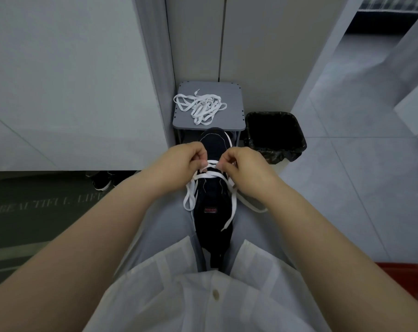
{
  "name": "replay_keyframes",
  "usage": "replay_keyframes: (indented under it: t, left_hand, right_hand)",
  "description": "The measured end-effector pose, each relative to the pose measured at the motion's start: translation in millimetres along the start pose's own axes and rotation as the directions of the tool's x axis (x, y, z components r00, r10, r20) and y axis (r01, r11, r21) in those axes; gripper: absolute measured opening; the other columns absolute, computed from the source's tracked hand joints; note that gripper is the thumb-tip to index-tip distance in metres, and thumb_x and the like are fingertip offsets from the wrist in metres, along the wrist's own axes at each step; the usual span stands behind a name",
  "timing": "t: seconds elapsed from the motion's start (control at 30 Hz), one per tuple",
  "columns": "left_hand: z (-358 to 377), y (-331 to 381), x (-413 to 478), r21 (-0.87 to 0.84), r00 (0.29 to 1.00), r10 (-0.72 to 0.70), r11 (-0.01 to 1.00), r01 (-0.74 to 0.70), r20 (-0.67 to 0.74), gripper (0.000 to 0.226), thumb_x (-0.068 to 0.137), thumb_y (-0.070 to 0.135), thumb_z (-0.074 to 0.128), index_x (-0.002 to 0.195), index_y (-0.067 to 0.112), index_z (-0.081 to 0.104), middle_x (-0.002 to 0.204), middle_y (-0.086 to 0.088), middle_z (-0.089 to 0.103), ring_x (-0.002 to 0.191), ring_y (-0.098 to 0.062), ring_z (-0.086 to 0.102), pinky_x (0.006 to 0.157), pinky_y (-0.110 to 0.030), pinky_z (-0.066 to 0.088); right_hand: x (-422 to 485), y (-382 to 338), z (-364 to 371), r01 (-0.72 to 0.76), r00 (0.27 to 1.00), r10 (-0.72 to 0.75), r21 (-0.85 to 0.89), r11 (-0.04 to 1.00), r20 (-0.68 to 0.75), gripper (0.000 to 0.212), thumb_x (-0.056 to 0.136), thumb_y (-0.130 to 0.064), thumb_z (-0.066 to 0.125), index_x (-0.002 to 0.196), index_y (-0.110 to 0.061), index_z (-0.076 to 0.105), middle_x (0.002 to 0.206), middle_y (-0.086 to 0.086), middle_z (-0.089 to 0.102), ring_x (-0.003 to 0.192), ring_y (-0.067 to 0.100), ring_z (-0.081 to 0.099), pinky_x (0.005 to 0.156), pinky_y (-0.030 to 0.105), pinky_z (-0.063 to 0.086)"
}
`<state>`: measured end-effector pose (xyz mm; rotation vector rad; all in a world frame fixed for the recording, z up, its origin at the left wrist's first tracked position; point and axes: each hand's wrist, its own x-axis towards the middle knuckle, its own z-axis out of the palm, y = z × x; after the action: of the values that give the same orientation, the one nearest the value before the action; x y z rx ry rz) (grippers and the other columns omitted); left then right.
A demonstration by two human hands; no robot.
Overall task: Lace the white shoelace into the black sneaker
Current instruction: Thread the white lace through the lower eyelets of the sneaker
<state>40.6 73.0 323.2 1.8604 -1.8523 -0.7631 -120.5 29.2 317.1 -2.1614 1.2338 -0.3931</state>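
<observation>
Black canvas sneaker (212,212) lying between knees, red tongue label unreadable. Left hand (185,161) and right hand (241,164) pinching white flat shoelace (209,174) at lower eyelets. Dark green doormat (40,212) reading "BEAUTIFUL LIFE" partly. Spare white laces (199,106) sitting on grey square stool (229,101); black bin (275,135) crowding right.

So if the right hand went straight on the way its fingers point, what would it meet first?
Its fingers point inward across the black sneaker, so the right hand would probably meet the left hand first; they pinch the white shoelace nearly fingertip to fingertip. Depth is unclear.
</observation>
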Motion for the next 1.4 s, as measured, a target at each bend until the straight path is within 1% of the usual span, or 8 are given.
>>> replay_keyframes:
  t: [0.47,0.7,0.77,0.87,1.0,1.1,1.23,1.4]
  left_hand:
    - [-13.3,1.3,-1.0,0.121,0.986,-0.106,0.989,0.090,0.132,0.018,0.081,0.028,0.068,0.080,0.022,0.052,0.086,-0.001,0.062,0.067,-0.008,0.049,0.059,-0.020,0.035]
    - [-24.3,3.9,-1.7,0.342,0.992,-0.059,0.939,0.018,0.109,0.011,0.085,0.026,0.063,0.083,0.015,0.064,0.091,-0.001,0.050,0.088,-0.019,0.050,0.072,-0.024,0.032]
    - [-25.0,-3.0,-2.2,0.215,0.997,-0.048,0.976,0.034,0.058,0.010,0.086,0.024,0.062,0.081,0.016,0.061,0.095,-0.002,0.052,0.090,-0.018,0.051,0.077,-0.027,0.037]
    - [-10.5,-10.8,-6.0,-0.358,0.989,-0.142,0.922,0.145,0.035,0.018,0.087,0.019,0.060,0.071,0.018,0.051,0.087,-0.021,0.064,0.077,-0.022,0.058,0.078,-0.039,0.048]
    - [9.4,-12.9,-4.0,-0.633,0.977,-0.212,0.760,0.147,-0.027,0.022,0.095,0.014,0.047,0.073,0.015,0.043,0.058,0.002,0.057,0.057,-0.010,0.053,0.063,-0.023,0.047]
    - [-2.1,-18.3,-2.4,-0.406,0.978,-0.176,0.906,0.115,-0.115,0.022,0.091,0.023,0.055,0.072,0.020,0.043,0.058,0.001,0.043,0.050,-0.007,0.040,0.059,-0.025,0.040]
    - [-28.9,-17.6,-4.9,-0.108,1.000,-0.006,0.994,0.004,-0.014,0.026,0.075,0.014,0.074,0.078,0.023,0.049,0.077,0.004,0.049,0.060,0.001,0.046,0.058,-0.004,0.035]
    - [-13.8,-16.6,-0.9,0.102,0.994,0.081,0.992,-0.073,-0.075,0.022,0.071,0.015,0.076,0.092,0.020,0.073,0.112,0.001,0.036,0.100,-0.007,0.038,0.078,0.003,0.023]
  right_hand:
    - [-1.3,-3.6,-10.5,-0.055,0.972,-0.006,0.254,0.966,0.235,0.013,0.082,-0.012,0.068,0.092,-0.014,0.059,0.070,-0.008,0.054,0.056,0.001,0.047,0.060,0.014,0.041]
    - [-4.3,-0.2,-15.2,0.237,0.966,-0.259,-0.349,0.907,-0.019,0.013,0.090,-0.011,0.053,0.103,-0.014,0.055,0.091,0.002,0.057,0.081,0.021,0.051,0.068,0.035,0.042]
    - [-8.1,4.7,-9.8,0.262,0.943,-0.316,-0.355,0.897,-0.103,0.012,0.088,-0.008,0.053,0.100,-0.011,0.057,0.091,0.006,0.058,0.084,0.026,0.053,0.067,0.038,0.043]
    - [-10.3,11.0,-0.6,0.089,0.986,-0.104,-0.121,0.989,-0.127,0.013,0.087,-0.023,0.061,0.096,-0.015,0.057,0.082,-0.005,0.058,0.079,0.017,0.055,0.070,0.033,0.045]
    - [-7.1,13.2,3.9,-0.089,0.994,0.088,-0.015,0.996,-0.072,0.018,0.084,-0.033,0.065,0.076,-0.017,0.060,0.066,-0.007,0.057,0.065,0.010,0.053,0.063,0.025,0.043]
    - [-5.1,14.7,-7.7,-0.134,0.991,0.137,0.244,0.960,0.003,0.019,0.087,-0.019,0.063,0.070,-0.014,0.057,0.063,-0.002,0.062,0.052,0.003,0.054,0.057,0.016,0.043]
    - [-5.1,22.3,-35.1,-0.206,0.971,0.229,0.717,0.666,0.066,0.026,0.090,-0.009,0.056,0.065,-0.013,0.052,0.047,-0.008,0.055,0.047,0.008,0.048,0.066,0.026,0.043]
    - [-8.4,16.7,-23.7,-0.063,0.993,0.103,0.472,0.879,-0.059,0.011,0.083,-0.016,0.068,0.075,-0.016,0.060,0.065,-0.005,0.056,0.055,0.002,0.049,0.059,0.012,0.041]
